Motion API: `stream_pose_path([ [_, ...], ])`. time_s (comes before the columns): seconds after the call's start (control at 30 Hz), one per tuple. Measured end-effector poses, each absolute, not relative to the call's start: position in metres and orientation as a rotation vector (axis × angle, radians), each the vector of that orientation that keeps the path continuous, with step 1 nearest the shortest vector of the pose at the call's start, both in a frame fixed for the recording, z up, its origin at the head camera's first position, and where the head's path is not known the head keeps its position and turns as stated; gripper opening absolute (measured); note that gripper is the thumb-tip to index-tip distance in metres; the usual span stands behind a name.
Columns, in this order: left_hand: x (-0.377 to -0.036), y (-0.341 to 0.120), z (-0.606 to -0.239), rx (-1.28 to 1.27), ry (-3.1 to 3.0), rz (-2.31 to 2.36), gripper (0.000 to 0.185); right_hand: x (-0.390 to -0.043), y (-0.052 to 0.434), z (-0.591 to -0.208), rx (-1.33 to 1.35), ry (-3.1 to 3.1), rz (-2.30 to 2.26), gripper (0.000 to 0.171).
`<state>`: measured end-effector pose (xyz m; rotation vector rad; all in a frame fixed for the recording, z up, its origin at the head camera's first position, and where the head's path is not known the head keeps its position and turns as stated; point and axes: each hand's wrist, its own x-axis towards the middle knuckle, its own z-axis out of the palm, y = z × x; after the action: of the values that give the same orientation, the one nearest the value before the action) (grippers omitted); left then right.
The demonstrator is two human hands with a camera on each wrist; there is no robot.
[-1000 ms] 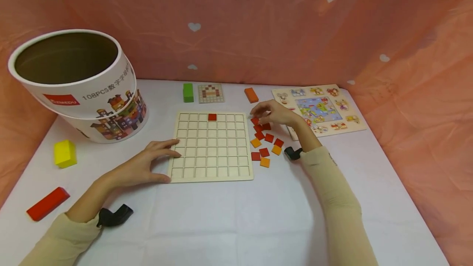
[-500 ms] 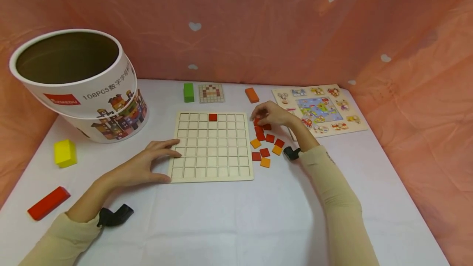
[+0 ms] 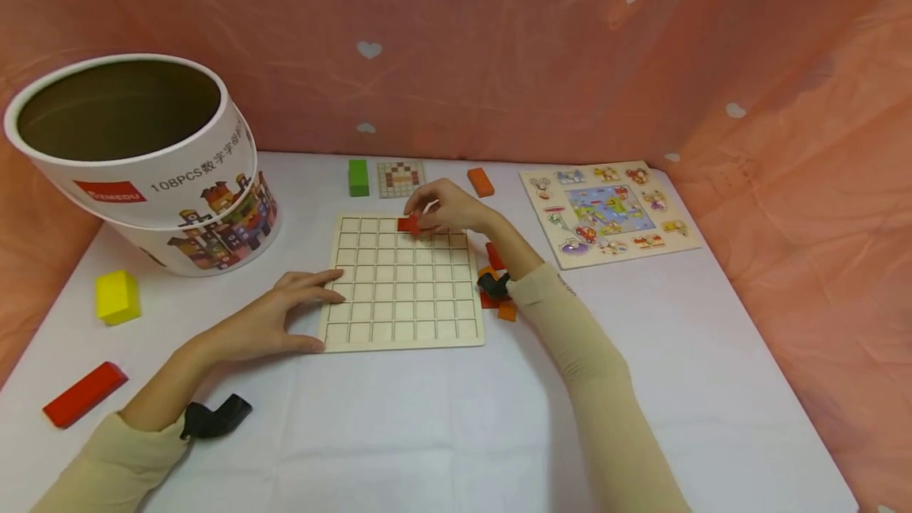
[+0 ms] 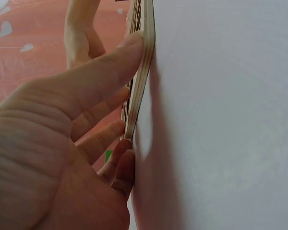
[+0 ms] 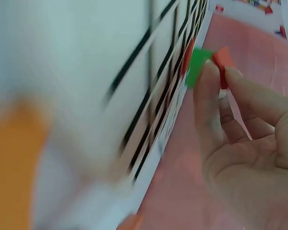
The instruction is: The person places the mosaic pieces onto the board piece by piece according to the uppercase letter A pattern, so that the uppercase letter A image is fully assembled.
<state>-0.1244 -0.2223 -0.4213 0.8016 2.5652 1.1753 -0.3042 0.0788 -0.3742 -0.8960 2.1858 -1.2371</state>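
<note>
Red tile: pinched at its edges by the right hand, over the grid board's far row; judged light, stiff, thin, best held edgewise.
Grid board: pressed flat under the left hand, whose straight fingers rest on its near-left corner.
Loose tiles: beside the right wrist.
Tub: beyond the left hand.

A white round tub on the counter is displaying "108PCS" followed by Chinese characters along its rim, beside a red brand label whose lettering is proving too small to read
</note>
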Motion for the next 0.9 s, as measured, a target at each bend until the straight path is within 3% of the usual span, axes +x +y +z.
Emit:
stream_pose_path([
  [0.27, -0.124, -0.222, -0.42, 0.801, 2.559, 1.187, 0.057, -0.297, 0.043, -0.379, -0.951, 2.121, -1.213, 0.02],
  [0.7, -0.122, -0.221, -0.417, 0.791, 2.568, 1.183, 0.055, -0.29, 0.041, -0.376, -1.044, 2.241, -1.074, 0.021],
  [0.8, -0.122, -0.221, -0.418, 0.79, 2.57, 1.184, 0.055, -0.278, 0.045, -0.371, -1.132, 2.418, -0.868, 0.027],
  [0.9, -0.122, -0.221, -0.419, 0.778, 2.558, 1.186, 0.056, -0.26, 0.051, -0.366, -1.184, 2.557, -0.496, 0.045],
])
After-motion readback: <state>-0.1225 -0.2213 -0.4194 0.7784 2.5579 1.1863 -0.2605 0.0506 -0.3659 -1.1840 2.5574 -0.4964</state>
